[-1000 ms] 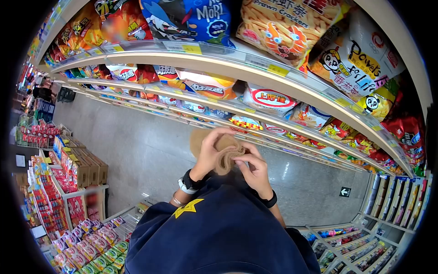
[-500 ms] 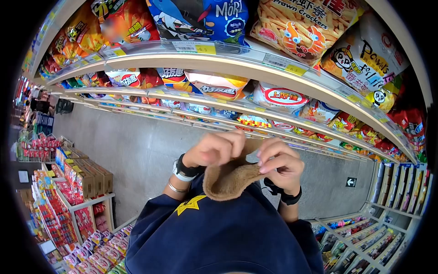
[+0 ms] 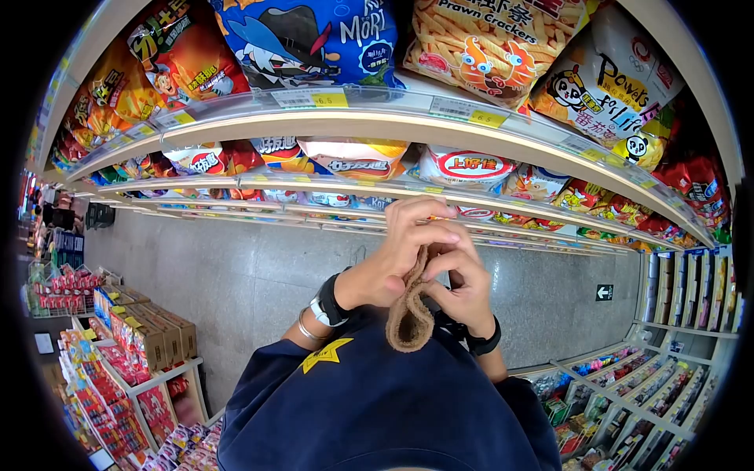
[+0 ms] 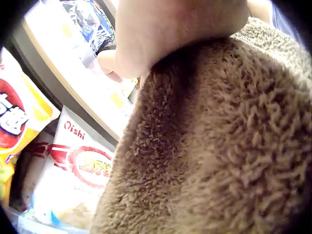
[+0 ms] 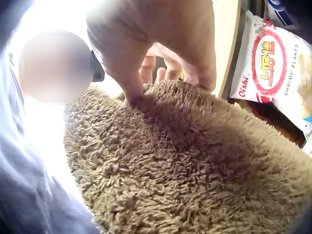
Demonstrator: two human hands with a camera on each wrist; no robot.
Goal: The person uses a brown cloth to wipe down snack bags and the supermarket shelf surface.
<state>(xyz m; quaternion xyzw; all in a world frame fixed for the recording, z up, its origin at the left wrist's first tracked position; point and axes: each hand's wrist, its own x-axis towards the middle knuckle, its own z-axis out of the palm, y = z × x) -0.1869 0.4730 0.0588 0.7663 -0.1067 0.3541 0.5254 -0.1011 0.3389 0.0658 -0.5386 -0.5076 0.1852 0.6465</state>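
Observation:
A brown, fuzzy cloth [image 3: 410, 318] hangs between my two hands in front of the dark blue top. Its upper part is pinched together, while the lower end bulges into a rounded loop. My left hand [image 3: 393, 255] grips the upper left side of the cloth. On the opposite side, my right hand [image 3: 462, 284] pinches the edge between thumb and fingers, close beside the left. The shaggy pile of the cloth [image 4: 219, 141] fills much of the left wrist view. In the right wrist view, thumb and fingers of the right hand [image 5: 161, 44] hold the upper edge.
Ahead, curved shelves [image 3: 369, 122] carry snack bags, including prawn crackers [image 3: 487, 55] and a white Oishi bag [image 3: 465, 166]. Cartons [image 3: 153, 334] stand on a display at the left. More shelving [image 3: 628, 392] lies at the right, with a floor arrow sign [image 3: 604, 293] nearby.
The bundled cloth was spread into a wide curve half a second ago, and is now squeezed into a narrow fold. My hands moved apart, then came back together.

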